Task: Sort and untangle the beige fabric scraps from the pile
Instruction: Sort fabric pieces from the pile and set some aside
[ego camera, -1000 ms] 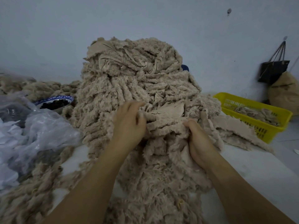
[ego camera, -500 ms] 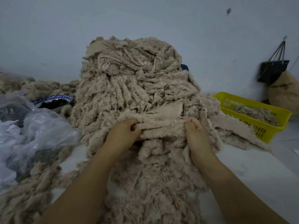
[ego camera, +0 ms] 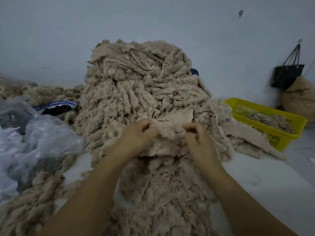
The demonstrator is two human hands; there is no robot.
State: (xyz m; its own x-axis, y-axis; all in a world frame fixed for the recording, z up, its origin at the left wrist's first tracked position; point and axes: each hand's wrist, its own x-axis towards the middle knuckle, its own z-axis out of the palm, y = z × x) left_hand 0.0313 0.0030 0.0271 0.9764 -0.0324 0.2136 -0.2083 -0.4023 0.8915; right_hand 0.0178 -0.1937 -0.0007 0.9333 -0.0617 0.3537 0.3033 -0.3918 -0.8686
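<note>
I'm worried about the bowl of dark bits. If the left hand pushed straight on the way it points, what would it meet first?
The fluffy scrap that the left hand pinches, then the tall pile behind it. The bowl sits off to the side, seemingly out of line.

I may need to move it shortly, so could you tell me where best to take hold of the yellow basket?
Take the yellow basket by the rim of its near long side, coming from above with the right hand once it frees the fabric strip. That rim stands clear above the scraps inside; loose fabric crowds the wall's foot.
</note>
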